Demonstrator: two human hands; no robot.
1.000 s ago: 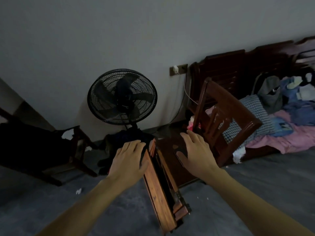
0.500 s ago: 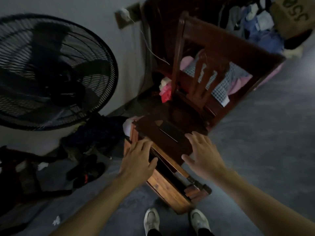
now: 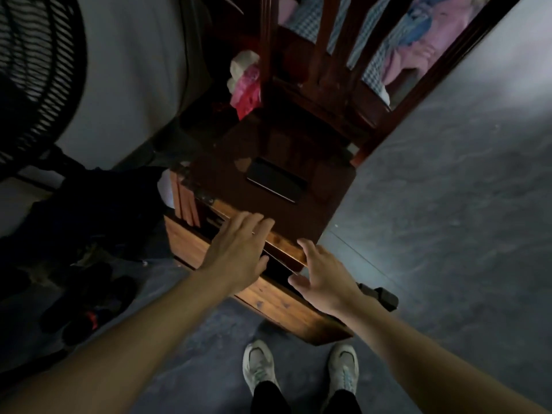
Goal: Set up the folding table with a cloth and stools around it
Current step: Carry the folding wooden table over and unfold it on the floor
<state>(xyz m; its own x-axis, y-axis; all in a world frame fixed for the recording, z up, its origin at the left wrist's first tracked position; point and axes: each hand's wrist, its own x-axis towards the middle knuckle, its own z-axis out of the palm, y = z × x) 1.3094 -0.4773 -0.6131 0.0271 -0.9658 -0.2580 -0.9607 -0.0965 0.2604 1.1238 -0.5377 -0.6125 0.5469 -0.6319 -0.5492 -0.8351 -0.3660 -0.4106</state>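
I'm looking down past my own white sneakers (image 3: pixel 258 366), standing on the grey floor right at the foot of the folding table (image 3: pixel 277 303). The table is standing folded on its edge, close to me, leaning against the front of a dark wooden chair (image 3: pixel 328 186), which I take to be propping it upright.

My left hand (image 3: pixel 239 249) is hovering over the table's top edge, grip spread, fingers straight, pinching nothing. Whether it's touching wood I cannot tell. My right hand (image 3: pixel 324 276) is hanging just right of it over the same edge, grip likewise spread, thumb out. They're sitting either side of the gap between the panels, I'd say to take hold and lift it clear.

On the chair seat a dark phone (image 3: pixel 276 182) is lying flat, so jolting the chair is the worry. Left of the table, dark shoes (image 3: pixel 89 294) and a black heap (image 3: pixel 98 204) are crowding the floor, with a standing fan (image 3: pixel 35 70) beyond. Farther off, a pink bundle (image 3: pixel 246 82) is sitting by the chair, and a bed (image 3: pixel 442 64) is lying piled with clothes.
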